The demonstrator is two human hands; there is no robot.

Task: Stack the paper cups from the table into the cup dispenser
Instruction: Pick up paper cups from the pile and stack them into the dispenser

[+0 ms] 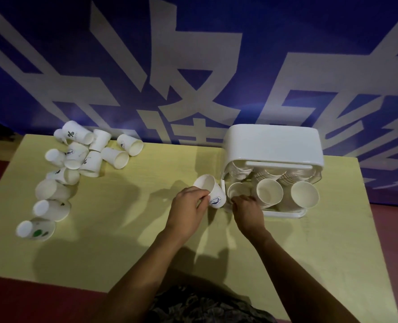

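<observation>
A white cup dispenser lies on its back at the right of the yellow table, its three stacks of paper cups opening toward me. My left hand is shut on a white paper cup with a blue print, tilted just left of the dispenser. My right hand has its fingertips on the rim of the leftmost stack. The middle stack and the right stack stand free.
Several loose paper cups lie scattered on their sides at the table's far left, down to one near the left edge. A blue banner with large pale characters hangs behind the table. Red floor borders the table.
</observation>
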